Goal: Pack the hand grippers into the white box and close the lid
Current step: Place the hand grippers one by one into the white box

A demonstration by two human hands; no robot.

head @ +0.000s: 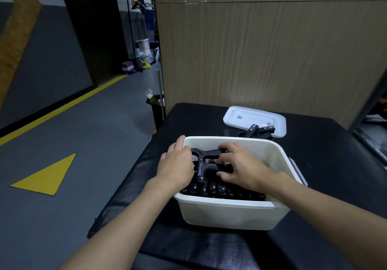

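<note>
Black hand gripper (207, 165) inside white box (230, 213), held by left hand (177, 166) and right hand (243, 165), lid (249, 117) behind

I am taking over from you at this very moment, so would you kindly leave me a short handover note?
Right hand: fingers curled round the top hand gripper, holding it inside the white box.
Left hand: at that gripper's left end by the box rim; its grip is hidden.
Done: a row of packed grippers lines the box's near side.
Left: seat this one, add the loose grippers lying behind the box, partly on the lid, then fit the lid, which lies off on the black table.
</note>
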